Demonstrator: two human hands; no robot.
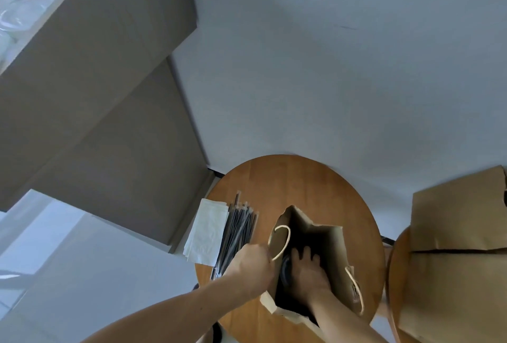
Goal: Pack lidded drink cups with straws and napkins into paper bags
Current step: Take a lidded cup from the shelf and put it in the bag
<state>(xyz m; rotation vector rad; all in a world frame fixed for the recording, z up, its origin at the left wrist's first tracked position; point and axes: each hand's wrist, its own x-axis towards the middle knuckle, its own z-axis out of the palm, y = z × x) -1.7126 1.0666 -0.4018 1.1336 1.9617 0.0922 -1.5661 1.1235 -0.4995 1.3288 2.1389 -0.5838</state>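
Left hand (251, 266) gripping paper bag (326, 244) rim, right hand (307, 271) inside it

round wooden table (301, 186), cardboard box (452, 233) at right, tall cabinet (96, 95) left

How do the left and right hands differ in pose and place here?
The left hand is outside the paper bag, fingers curled on its rim; the right hand reaches down inside it. The left hand looks like a fist; the right hand's fingers lie spread. Both work on the same bag.
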